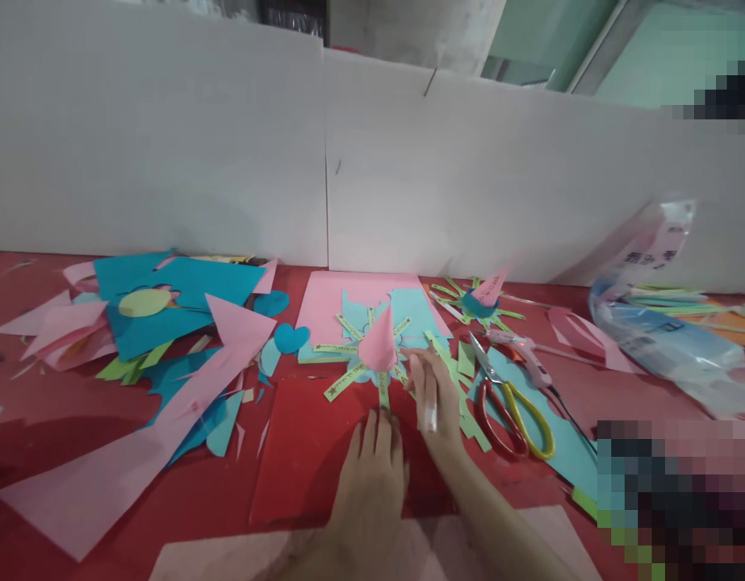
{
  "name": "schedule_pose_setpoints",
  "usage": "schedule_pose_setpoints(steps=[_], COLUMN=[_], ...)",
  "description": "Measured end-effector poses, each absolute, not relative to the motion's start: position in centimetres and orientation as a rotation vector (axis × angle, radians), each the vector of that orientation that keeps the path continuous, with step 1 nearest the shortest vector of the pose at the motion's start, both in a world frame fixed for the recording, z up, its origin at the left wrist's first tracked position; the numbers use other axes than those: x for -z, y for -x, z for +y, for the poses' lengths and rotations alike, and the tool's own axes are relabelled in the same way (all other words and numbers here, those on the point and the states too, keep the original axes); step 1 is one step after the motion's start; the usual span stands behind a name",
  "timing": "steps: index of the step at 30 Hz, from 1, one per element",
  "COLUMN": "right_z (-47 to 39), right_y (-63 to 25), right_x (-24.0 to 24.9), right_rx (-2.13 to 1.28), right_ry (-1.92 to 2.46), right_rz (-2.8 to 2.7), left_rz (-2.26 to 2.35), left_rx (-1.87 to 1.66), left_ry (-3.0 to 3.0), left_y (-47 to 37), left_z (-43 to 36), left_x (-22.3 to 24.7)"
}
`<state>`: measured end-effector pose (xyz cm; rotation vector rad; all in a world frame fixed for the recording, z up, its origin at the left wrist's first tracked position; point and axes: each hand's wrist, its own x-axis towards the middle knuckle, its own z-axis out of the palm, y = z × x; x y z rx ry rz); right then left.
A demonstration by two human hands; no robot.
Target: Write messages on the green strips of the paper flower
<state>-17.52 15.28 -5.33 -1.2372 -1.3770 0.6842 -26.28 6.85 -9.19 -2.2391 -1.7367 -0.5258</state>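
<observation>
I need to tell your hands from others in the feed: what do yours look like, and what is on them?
The left hand and right hand are ungloved, with no sleeve on the visible forearms. The right bears a small whitish, shiny strip, perhaps tape. No watch shows.

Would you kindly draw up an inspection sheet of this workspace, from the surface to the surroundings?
Surface: red table, with a brighter red sheet under the hands.
Work pieces: pink cone on a blue base with printed green strips around it; a similar piece behind, to the right.
Clutter: pink and blue paper offcuts at left; scissors and plastic bag at right.
Hands: left at the front strip's end; right by the right-hand strips, grip unclear.
Cables: dark cable from the pink glue gun; far end not visible.
Surroundings: white panels behind; blurred patches at right.
</observation>
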Motion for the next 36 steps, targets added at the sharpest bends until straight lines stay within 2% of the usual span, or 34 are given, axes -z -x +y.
schedule_pose_setpoints(steps=[6, 11, 18, 25, 32, 36], right_z=[17.4, 19.1, 18.9, 19.4, 15.9, 14.6], right_y=[18.6, 19.8, 20.1, 18.9, 16.5, 15.3], right_x=[3.3, 1.5, 0.8, 1.2, -0.4, 0.8], right_rx=[-0.634, -0.455, -0.289, -0.394, -0.59, -0.683], right_ry=[1.185, 1.275, 1.229, 1.261, 1.174, 1.19], right_rz=[-1.567, -1.803, -1.824, -1.822, -1.426, -1.28], left_rz=[-1.708, -1.687, -1.674, -1.677, -1.649, -1.7], left_rx=[0.489, 0.482, 0.561, 0.512, 0.507, 0.469], left_ry=[2.225, 2.238, 2.252, 2.242, 2.259, 2.231], left_y=[26.3, 26.6, 26.7, 26.7, 26.7, 26.5], left_z=[6.7, 6.7, 6.8, 7.0, 7.0, 6.8], left_x=[9.2, 8.8, 9.7, 9.3, 9.0, 9.0])
